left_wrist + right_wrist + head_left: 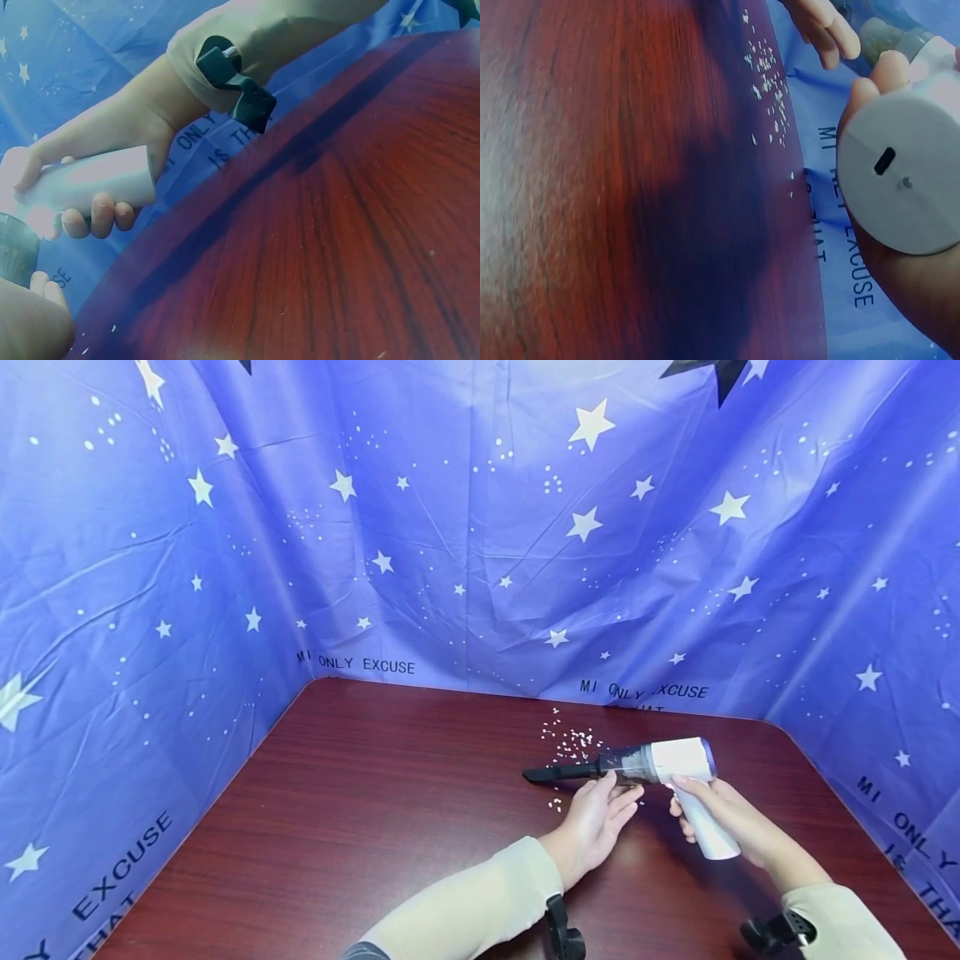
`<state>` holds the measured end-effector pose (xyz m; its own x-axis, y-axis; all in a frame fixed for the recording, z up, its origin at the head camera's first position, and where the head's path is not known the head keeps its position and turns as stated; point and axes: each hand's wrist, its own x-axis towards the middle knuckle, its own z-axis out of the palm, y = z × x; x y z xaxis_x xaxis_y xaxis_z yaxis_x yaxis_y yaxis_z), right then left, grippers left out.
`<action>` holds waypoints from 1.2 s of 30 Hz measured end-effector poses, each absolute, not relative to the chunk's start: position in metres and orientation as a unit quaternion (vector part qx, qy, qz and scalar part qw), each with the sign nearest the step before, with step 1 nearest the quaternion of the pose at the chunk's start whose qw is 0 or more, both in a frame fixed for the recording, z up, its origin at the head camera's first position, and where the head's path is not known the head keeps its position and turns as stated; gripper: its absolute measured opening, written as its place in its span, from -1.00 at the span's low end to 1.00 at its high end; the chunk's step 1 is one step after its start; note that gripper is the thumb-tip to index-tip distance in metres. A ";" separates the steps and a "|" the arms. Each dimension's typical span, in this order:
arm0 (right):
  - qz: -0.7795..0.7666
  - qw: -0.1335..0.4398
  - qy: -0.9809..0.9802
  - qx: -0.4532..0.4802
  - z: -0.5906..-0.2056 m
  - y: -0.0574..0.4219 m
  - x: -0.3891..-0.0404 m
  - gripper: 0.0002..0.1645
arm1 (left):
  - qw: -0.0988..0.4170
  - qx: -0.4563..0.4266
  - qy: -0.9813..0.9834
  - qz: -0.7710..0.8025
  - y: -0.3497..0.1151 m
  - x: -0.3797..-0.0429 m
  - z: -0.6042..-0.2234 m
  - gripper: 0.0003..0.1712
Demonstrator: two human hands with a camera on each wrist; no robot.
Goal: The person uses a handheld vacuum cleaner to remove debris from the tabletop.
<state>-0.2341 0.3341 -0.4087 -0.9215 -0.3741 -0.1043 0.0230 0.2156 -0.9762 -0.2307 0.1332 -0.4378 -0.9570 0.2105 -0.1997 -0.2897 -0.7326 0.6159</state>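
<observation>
A white handheld vacuum cleaner (pixel 684 760) with a see-through dust cup (pixel 637 763) and a long black nozzle (pixel 566 772) is held above the table, its nozzle pointing left. My right hand (pixel 708 806) grips its white handle, fingers wrapped round it, as the left wrist view also shows. Below the dust cup is my left hand (pixel 596 818), its thumb against the barrel and its fingers loosely extended. Small white bits (pixel 576 743) lie scattered behind the nozzle, with a few in front of it. In the right wrist view, the handle's round end (pixel 907 172) hides part of the right hand.
The dark red wooden table (pixel 360 793) has rounded back corners. A blue star-printed cloth (pixel 465 527) hangs along its back and sides. Black wrist mounts (pixel 562 931) sit on both sleeves. More white bits (pixel 769 82) show near the table edge in the right wrist view.
</observation>
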 end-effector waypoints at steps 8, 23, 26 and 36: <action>-0.617 0.169 0.757 -0.130 -0.411 0.343 -0.231 -0.63 | 0.138 -0.057 0.345 0.927 0.138 -0.227 -0.440 -0.57; -0.605 0.201 0.758 -0.140 -0.399 0.375 -0.219 -0.55 | 0.165 -0.061 0.355 0.918 0.160 -0.216 -0.435 -0.75; -0.600 0.207 0.760 -0.141 -0.399 0.381 -0.217 -0.54 | 0.172 -0.057 0.357 0.916 0.163 -0.213 -0.434 -0.77; -0.594 0.240 0.752 -0.155 -0.398 0.396 -0.212 -0.46 | 0.200 -0.041 0.357 0.911 0.166 -0.204 -0.437 -0.67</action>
